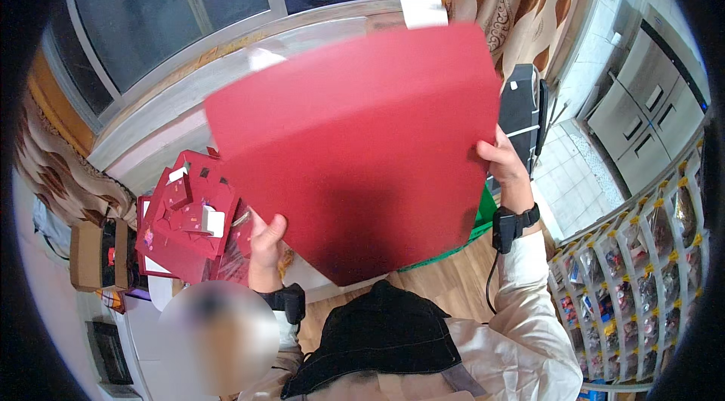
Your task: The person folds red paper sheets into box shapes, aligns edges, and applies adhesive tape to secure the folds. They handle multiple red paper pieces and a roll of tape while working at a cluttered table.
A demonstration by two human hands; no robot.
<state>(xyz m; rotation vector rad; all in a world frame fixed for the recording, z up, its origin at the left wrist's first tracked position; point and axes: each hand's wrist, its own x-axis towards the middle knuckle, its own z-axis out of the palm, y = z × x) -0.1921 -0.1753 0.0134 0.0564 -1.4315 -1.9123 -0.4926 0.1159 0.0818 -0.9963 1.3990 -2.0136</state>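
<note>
A large red cardboard sheet (355, 152) is held up in front of me, taking up the middle of the view. A faint crease runs across its upper part, and white tabs (423, 8) stick out at its far edge. My left hand (266, 246) grips the lower left edge, thumb on the near face. On the right edge, my right hand (504, 163) has the same kind of hold. The fingers behind the sheet are hidden on both hands. To the left lie red printed cardboard pieces (189, 208) with cut-outs and white flaps, stacked on one another.
Behind the sheet runs a window sill (151, 125). A black case (521, 121) and a green container edge (487, 212) show at right. Farther right hangs a rack of clear pockets (642, 280). An open brown carton (87, 254) stands at left. The lower left is blurred.
</note>
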